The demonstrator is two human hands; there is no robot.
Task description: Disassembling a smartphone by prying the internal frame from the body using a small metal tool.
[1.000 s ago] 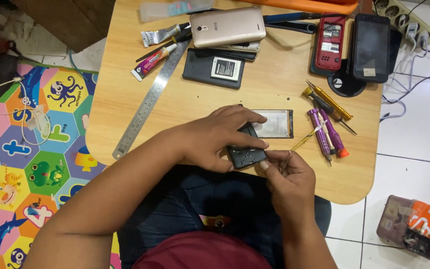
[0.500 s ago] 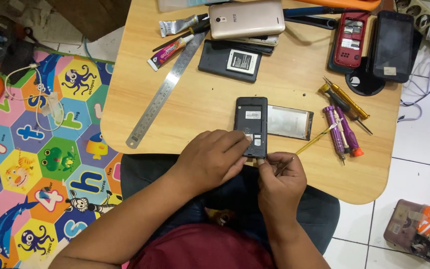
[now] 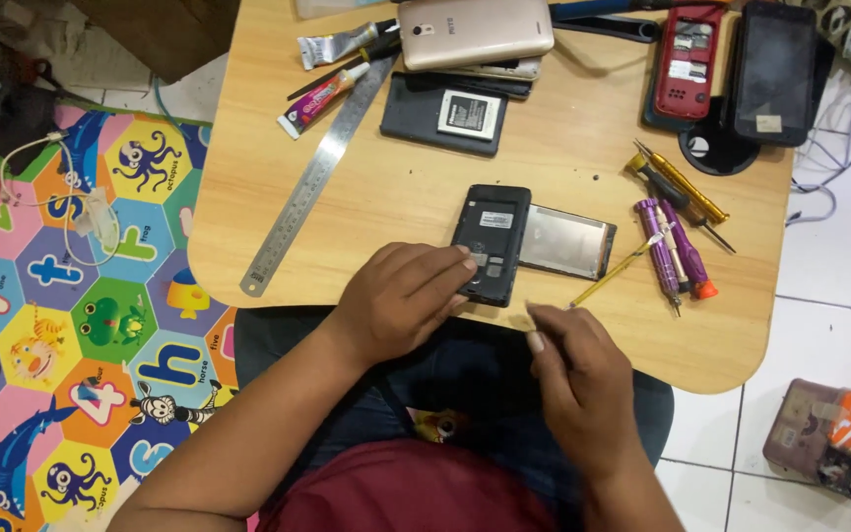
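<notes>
Two hands are working at the lower middle of the frame, and the scene is shifting. Left of centre, the left hand (image 3: 401,296) is now pressing fingertips on the open black phone (image 3: 490,243), which is lying flat on the wooden surface (image 3: 248,212) instead of being lifted as a second ago. Beside it, the silver panel (image 3: 566,241) is lying touching its right edge. Further right, the right hand (image 3: 578,379) is pinching a thin yellow tool (image 3: 608,278), its grip clenched around it.

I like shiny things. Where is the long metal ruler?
The ruler lies slanted on the left part of the wooden table, just below the glue tube.
</notes>
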